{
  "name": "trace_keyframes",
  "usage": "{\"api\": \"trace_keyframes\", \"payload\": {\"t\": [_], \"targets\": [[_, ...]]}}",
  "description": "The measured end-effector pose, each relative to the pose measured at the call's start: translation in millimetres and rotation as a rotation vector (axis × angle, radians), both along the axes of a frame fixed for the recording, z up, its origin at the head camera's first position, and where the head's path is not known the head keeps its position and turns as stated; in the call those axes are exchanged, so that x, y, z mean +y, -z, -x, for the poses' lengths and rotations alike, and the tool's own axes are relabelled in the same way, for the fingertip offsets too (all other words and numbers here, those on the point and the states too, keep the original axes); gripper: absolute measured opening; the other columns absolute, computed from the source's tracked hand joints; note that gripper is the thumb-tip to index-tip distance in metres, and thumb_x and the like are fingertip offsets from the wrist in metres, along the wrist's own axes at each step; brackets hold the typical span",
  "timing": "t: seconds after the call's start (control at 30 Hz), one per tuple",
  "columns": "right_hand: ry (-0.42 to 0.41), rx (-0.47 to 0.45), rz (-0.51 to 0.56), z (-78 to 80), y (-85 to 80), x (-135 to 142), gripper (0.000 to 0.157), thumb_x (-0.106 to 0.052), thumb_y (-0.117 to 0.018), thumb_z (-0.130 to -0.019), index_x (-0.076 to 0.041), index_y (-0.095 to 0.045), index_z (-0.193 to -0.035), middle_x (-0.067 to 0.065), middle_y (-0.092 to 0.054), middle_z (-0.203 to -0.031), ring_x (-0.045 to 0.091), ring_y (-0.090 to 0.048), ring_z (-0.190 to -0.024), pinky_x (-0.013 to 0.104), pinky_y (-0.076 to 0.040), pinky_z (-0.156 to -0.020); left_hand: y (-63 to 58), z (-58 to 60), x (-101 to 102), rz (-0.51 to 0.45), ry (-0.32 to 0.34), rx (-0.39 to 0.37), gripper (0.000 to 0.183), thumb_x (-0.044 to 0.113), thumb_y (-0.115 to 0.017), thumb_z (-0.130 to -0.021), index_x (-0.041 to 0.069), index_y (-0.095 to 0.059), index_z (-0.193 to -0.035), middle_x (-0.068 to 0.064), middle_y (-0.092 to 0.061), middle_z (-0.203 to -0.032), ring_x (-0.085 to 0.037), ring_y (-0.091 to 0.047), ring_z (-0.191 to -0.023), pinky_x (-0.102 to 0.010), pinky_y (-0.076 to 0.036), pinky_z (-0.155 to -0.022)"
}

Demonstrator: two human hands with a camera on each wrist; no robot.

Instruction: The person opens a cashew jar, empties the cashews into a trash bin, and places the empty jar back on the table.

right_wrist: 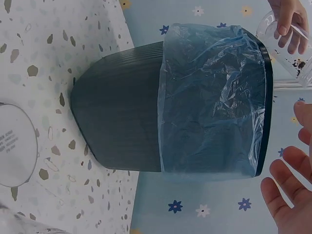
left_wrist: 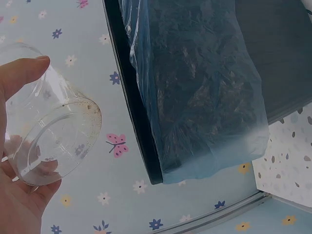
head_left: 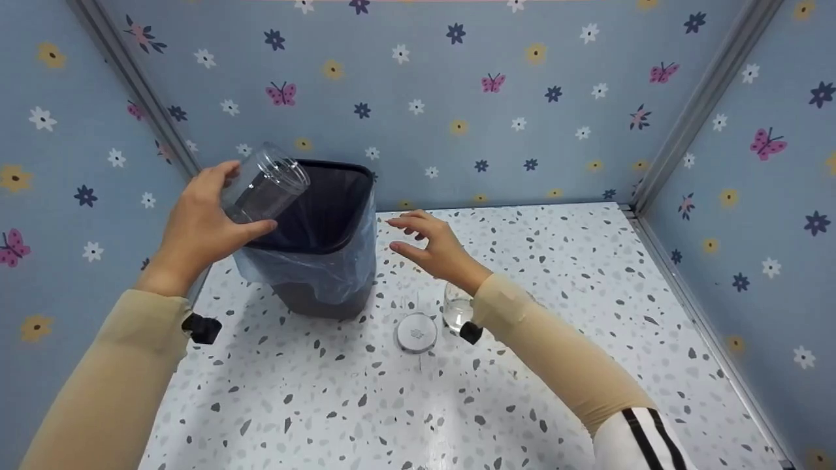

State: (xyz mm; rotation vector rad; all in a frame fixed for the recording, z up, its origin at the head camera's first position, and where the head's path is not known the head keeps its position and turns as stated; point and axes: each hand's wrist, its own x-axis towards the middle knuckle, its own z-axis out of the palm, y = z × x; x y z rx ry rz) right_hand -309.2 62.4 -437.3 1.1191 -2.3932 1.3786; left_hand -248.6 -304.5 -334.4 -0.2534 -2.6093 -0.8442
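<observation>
In the head view my left hand point(head_left: 196, 222) grips a clear plastic jar point(head_left: 261, 196), thumb on one side and fingers on the other. The jar is tilted, its mouth over the left part of a dark bin point(head_left: 330, 297). Dark specks point(right_wrist: 299, 63) cling inside it in the right wrist view, and brownish specks show near its base in the left wrist view. My right hand point(head_left: 441, 248) hovers right of the bin, fingers relaxed and slightly bent, touching nothing. A blue plastic liner point(right_wrist: 209, 102) hangs over the bin's rim. The bin's bottom is hidden.
On the speckled white surface point(head_left: 313, 405), a round white-topped lid point(head_left: 417, 333) lies in front of the bin. A clear glass container point(head_left: 457, 310) stands beside it, partly hidden by my right forearm. Flower-patterned walls point(head_left: 418, 85) enclose the back and sides.
</observation>
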Motion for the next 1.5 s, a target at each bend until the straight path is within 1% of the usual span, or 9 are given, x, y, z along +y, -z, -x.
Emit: {"api": "trace_keyframes", "payload": {"t": [0.2,0.3,0.5,0.67,0.8,1.0,1.2,1.3,1.5], "targets": [[0.016,0.002,0.013,0.9,0.4,9,0.039,-0.016,-0.075,-0.104,-0.002,-0.071,-0.139,0.019,-0.07,-0.135,0.035,-0.066,-0.114,0.047,-0.059,-0.096,0.2,-3.5,6,-0.028,0.024,0.014,0.099,0.022,-0.099,-0.078,0.0,-0.047,-0.16,-0.025,-0.057,-0.151,-0.045,-0.052,-0.141,-0.065,-0.04,-0.119],[0.023,-0.007,0.015,1.5,0.8,13,0.038,-0.016,-0.075,-0.103,-0.001,-0.071,-0.139,0.02,-0.07,-0.134,0.035,-0.066,-0.114,0.046,-0.059,-0.096,1.1,-4.9,9,-0.038,0.032,0.02,0.097,0.022,-0.098,-0.08,-0.001,-0.047,-0.159,-0.025,-0.057,-0.152,-0.044,-0.052,-0.143,-0.064,-0.04,-0.12],[0.039,0.005,0.01,3.0,3.6,22,0.039,-0.014,-0.076,-0.102,0.001,-0.071,-0.138,0.02,-0.071,-0.131,0.037,-0.067,-0.113,0.045,-0.059,-0.095,2.6,-4.9,16,-0.062,0.022,0.013,0.101,0.024,-0.1,-0.078,0.003,-0.047,-0.161,-0.024,-0.059,-0.152,-0.044,-0.055,-0.139,-0.066,-0.043,-0.115],[0.058,0.003,-0.002,3.1,6.1,29,0.039,-0.014,-0.076,-0.102,-0.001,-0.071,-0.138,0.02,-0.071,-0.13,0.038,-0.067,-0.113,0.048,-0.06,-0.095,5.0,-3.3,21,-0.09,0.03,0.013,0.101,0.023,-0.1,-0.077,0.002,-0.046,-0.16,-0.024,-0.059,-0.15,-0.042,-0.057,-0.135,-0.064,-0.046,-0.113],[0.079,-0.004,-0.012,2.6,7.6,34,0.039,-0.015,-0.076,-0.102,-0.002,-0.071,-0.138,0.019,-0.071,-0.129,0.035,-0.067,-0.113,0.044,-0.06,-0.096,8.2,-1.3,25,-0.103,0.051,0.029,0.099,0.022,-0.1,-0.078,0.0,-0.047,-0.159,-0.024,-0.06,-0.149,-0.041,-0.057,-0.134,-0.062,-0.047,-0.113],[0.097,-0.002,-0.016,2.5,10.0,43,0.039,-0.016,-0.076,-0.103,-0.002,-0.072,-0.138,0.017,-0.071,-0.128,0.033,-0.066,-0.112,0.043,-0.06,-0.095,12.4,2.1,34,-0.126,0.077,0.046,0.097,0.02,-0.1,-0.078,0.0,-0.049,-0.157,-0.023,-0.06,-0.147,-0.039,-0.056,-0.135,-0.061,-0.046,-0.114],[0.117,-0.002,-0.024,2.8,13.4,53,0.038,-0.015,-0.076,-0.102,-0.001,-0.072,-0.138,0.019,-0.071,-0.13,0.034,-0.067,-0.112,0.046,-0.061,-0.095,16.9,6.2,39,-0.131,0.093,0.068,0.095,0.019,-0.1,-0.078,-0.002,-0.05,-0.156,-0.023,-0.061,-0.146,-0.038,-0.057,-0.136,-0.058,-0.046,-0.116],[0.13,-0.017,-0.028,3.0,15.0,57,0.039,-0.015,-0.076,-0.102,-0.001,-0.071,-0.138,0.021,-0.07,-0.131,0.036,-0.067,-0.112,0.047,-0.06,-0.095,18.3,7.5,42,-0.132,0.102,0.074,0.095,0.019,-0.1,-0.078,-0.003,-0.05,-0.155,-0.023,-0.061,-0.147,-0.038,-0.057,-0.136,-0.058,-0.047,-0.116],[0.145,-0.035,-0.033,2.8,17.1,65,0.039,-0.016,-0.076,-0.102,-0.002,-0.072,-0.138,0.018,-0.07,-0.131,0.037,-0.067,-0.112,0.046,-0.06,-0.095,20.0,7.6,48,-0.142,0.122,0.06,0.094,0.021,-0.099,-0.079,-0.001,-0.049,-0.156,-0.022,-0.06,-0.148,-0.038,-0.057,-0.139,-0.059,-0.046,-0.118]]}}
